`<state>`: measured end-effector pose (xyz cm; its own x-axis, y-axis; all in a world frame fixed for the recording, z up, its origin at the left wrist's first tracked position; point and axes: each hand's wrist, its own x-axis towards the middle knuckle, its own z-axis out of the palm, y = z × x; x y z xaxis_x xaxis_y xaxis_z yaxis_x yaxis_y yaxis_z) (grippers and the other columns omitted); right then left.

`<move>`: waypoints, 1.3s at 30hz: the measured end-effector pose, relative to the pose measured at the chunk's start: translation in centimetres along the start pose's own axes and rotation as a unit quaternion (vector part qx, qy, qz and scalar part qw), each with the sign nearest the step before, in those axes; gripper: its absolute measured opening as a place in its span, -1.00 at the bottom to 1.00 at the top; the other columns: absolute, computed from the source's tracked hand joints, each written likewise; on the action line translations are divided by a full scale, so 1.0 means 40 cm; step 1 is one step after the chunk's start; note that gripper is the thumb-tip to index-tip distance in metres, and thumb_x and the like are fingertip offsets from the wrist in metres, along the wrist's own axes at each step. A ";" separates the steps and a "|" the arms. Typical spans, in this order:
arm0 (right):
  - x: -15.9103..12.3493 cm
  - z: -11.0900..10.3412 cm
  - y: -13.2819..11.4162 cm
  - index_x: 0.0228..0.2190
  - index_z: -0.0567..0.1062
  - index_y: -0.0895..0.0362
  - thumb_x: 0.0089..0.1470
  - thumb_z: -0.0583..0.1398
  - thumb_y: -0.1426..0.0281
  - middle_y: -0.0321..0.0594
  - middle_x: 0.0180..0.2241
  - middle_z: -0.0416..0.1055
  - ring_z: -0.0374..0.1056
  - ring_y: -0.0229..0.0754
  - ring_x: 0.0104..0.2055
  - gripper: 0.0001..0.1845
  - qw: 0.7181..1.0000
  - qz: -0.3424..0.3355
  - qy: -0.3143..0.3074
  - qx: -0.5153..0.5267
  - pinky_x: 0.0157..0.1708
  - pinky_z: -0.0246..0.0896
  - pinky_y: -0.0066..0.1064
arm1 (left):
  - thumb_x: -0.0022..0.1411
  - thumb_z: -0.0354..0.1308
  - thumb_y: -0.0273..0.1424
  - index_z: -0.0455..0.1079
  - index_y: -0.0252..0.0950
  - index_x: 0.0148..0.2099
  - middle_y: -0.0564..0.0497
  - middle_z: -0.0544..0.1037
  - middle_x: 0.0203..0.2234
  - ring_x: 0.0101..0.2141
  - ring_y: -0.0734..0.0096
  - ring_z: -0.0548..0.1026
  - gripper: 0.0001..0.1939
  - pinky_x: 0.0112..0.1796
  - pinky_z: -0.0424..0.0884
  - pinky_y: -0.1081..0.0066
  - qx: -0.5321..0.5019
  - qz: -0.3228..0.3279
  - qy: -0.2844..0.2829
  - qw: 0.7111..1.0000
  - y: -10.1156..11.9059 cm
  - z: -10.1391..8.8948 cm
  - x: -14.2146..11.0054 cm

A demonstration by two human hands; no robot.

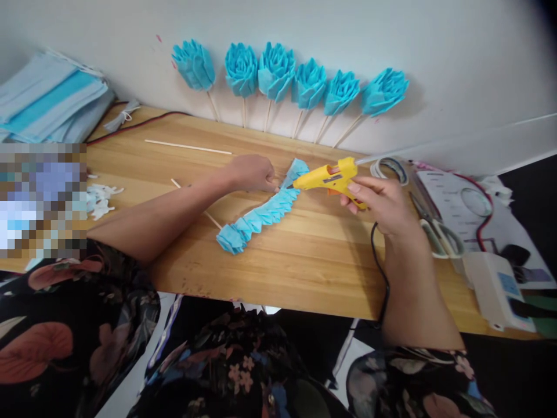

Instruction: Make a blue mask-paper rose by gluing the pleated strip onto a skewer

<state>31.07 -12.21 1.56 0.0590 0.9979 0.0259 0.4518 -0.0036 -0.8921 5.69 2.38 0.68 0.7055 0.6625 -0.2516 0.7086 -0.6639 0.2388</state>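
Note:
My right hand (380,203) is wrapped round the handle of a yellow hot glue gun (328,174). Its nozzle points left, at or just above a light-blue pleated strip (267,213). The strip runs diagonally across the table, and its near left end is bunched round a thin wooden stick (213,219). With curled fingers, my left hand (253,172) pinches the strip's edge close to the nozzle; the fingertips are partly hidden. Beyond the nozzle the strip's far end (298,167) lies flatter.
Several blue fabric flowers (277,71) on sticks lean against the wall. A loose stick (188,146) lies behind my left hand. Face masks (52,96) are piled at the left. Scissors (439,232), a tape roll (389,170) and a white box (496,290) occupy the right, beside the gun's black cord (380,264).

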 end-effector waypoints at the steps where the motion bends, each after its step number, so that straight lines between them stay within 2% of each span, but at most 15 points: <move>1: -0.001 -0.001 0.000 -0.44 0.58 0.08 0.11 0.31 0.00 -0.23 -0.49 0.47 0.21 -0.29 -0.56 -0.61 1.000 -0.002 0.008 0.012 -0.52 0.10 -0.37 | 0.18 0.18 -0.01 0.61 -0.27 -0.27 -0.10 0.63 -0.38 -0.28 0.17 0.55 -0.57 -0.35 0.16 0.36 -0.005 -0.004 0.000 1.000 0.000 0.001 0.000; 3: 0.000 0.001 -0.001 -0.44 0.58 0.08 0.12 0.31 0.02 -0.24 -0.49 0.47 0.20 -0.29 -0.56 -0.62 1.000 -0.006 0.004 0.020 -0.52 0.09 -0.37 | 0.17 0.19 -0.01 0.60 -0.27 -0.29 -0.10 0.62 -0.40 -0.28 0.16 0.55 -0.58 -0.34 0.16 0.35 -0.013 -0.009 0.004 1.000 -0.002 0.004 0.002; 6: 0.001 0.007 -0.003 -0.44 0.60 0.08 0.12 0.30 0.00 -0.24 -0.50 0.48 0.23 -0.29 -0.55 -0.60 0.999 -0.004 -0.029 -0.017 -0.50 0.10 -0.37 | 0.14 0.22 -0.01 0.55 -0.27 -0.40 -0.09 0.57 -0.49 -0.31 0.18 0.52 -0.60 -0.38 0.11 0.36 -0.025 0.000 0.019 1.000 -0.008 0.009 0.007; 9: 0.002 0.006 -0.002 -0.48 0.58 0.09 0.11 0.29 -0.05 -0.24 -0.51 0.48 0.24 -0.28 -0.54 -0.55 0.998 0.002 -0.036 -0.050 -0.50 0.11 -0.37 | 0.11 0.22 -0.01 0.49 -0.26 -0.46 -0.05 0.55 -0.53 -0.37 0.24 0.49 -0.60 -0.40 0.08 0.37 -0.034 0.012 0.033 0.999 -0.018 0.011 0.007; 13: 0.002 0.000 0.002 -0.49 0.58 0.09 0.15 0.27 -0.02 -0.24 -0.52 0.47 0.25 -0.29 -0.54 -0.55 0.997 -0.005 -0.038 -0.061 -0.51 0.09 -0.39 | 0.17 0.13 -0.11 0.48 -0.27 -0.48 0.02 0.49 -0.63 -0.53 0.39 0.39 -0.63 -0.42 0.10 0.37 -0.103 0.051 -0.015 0.993 -0.027 0.010 0.001; 15: 0.001 -0.001 0.002 -0.48 0.58 0.09 0.16 0.26 -0.01 -0.24 -0.51 0.48 0.25 -0.30 -0.55 -0.57 0.997 -0.009 -0.039 -0.058 -0.51 0.09 -0.39 | 0.19 0.10 -0.16 0.48 -0.28 -0.48 0.05 0.46 -0.66 -0.56 0.43 0.34 -0.65 -0.43 0.11 0.37 -0.134 0.060 -0.011 0.989 -0.026 0.011 0.001; 20: 0.002 0.001 -0.003 -0.51 0.56 0.08 0.16 0.26 -0.01 -0.24 -0.51 0.47 0.24 -0.29 -0.55 -0.55 0.997 -0.010 -0.044 -0.061 -0.52 0.10 -0.39 | 0.15 0.16 -0.12 0.50 -0.29 -0.44 0.06 0.45 -0.62 -0.53 0.46 0.32 -0.65 -0.44 0.05 0.40 -0.112 0.055 0.058 0.991 -0.015 0.021 0.014; 27: 0.002 0.003 -0.009 -0.49 0.57 0.08 0.13 0.26 -0.04 -0.24 -0.52 0.47 0.24 -0.28 -0.54 -0.55 0.997 -0.004 -0.046 -0.062 -0.52 0.09 -0.39 | 0.19 0.11 -0.15 0.56 -0.26 -0.38 -0.02 0.55 -0.48 -0.44 0.35 0.38 -0.67 -0.42 0.04 0.35 -0.059 -0.011 0.075 0.995 0.016 0.029 0.015; 30: -0.001 -0.009 -0.009 -0.45 0.59 0.10 0.12 0.29 -0.01 -0.23 -0.50 0.48 0.23 -0.30 -0.54 -0.58 0.999 -0.007 -0.026 -0.044 -0.50 0.08 -0.37 | 0.21 0.12 -0.15 0.59 -0.28 -0.34 -0.07 0.59 -0.41 -0.39 0.30 0.43 -0.66 -0.41 0.06 0.35 -0.047 -0.011 0.075 0.996 0.020 0.031 0.014; 32: -0.004 -0.019 -0.009 -0.44 0.59 0.12 0.13 0.30 0.04 -0.22 -0.49 0.47 0.21 -0.31 -0.54 -0.61 1.000 -0.013 0.017 -0.004 -0.49 0.07 -0.36 | 0.22 0.13 -0.15 0.61 -0.28 -0.28 -0.09 0.61 -0.36 -0.35 0.27 0.46 -0.66 -0.39 0.07 0.36 -0.051 -0.008 0.071 0.996 0.019 0.032 0.014; 35: -0.007 -0.027 -0.011 -0.45 0.55 0.14 0.11 0.33 0.07 -0.20 -0.48 0.44 0.21 -0.30 -0.53 -0.62 0.996 -0.017 0.076 0.052 -0.50 0.05 -0.35 | 0.25 0.13 -0.16 0.60 -0.28 -0.31 -0.08 0.61 -0.38 -0.39 0.31 0.43 -0.67 -0.40 0.06 0.35 -0.063 -0.005 0.074 0.995 0.016 0.035 0.013; 39: -0.006 -0.015 -0.014 -0.44 0.55 0.14 0.11 0.32 0.07 -0.21 -0.50 0.44 0.19 -0.31 -0.55 -0.63 0.998 -0.003 0.056 0.036 -0.51 0.05 -0.35 | 0.26 0.15 -0.19 0.56 -0.29 -0.37 -0.08 0.57 -0.44 -0.43 0.33 0.40 -0.69 -0.42 0.04 0.33 -0.070 0.006 0.085 0.994 0.015 0.037 0.013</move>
<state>31.33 -12.47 2.33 0.1582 0.9844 0.0774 0.3877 0.0101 -0.9217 6.45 1.82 -0.68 0.6972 0.7114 -0.0879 0.6853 -0.6255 0.3730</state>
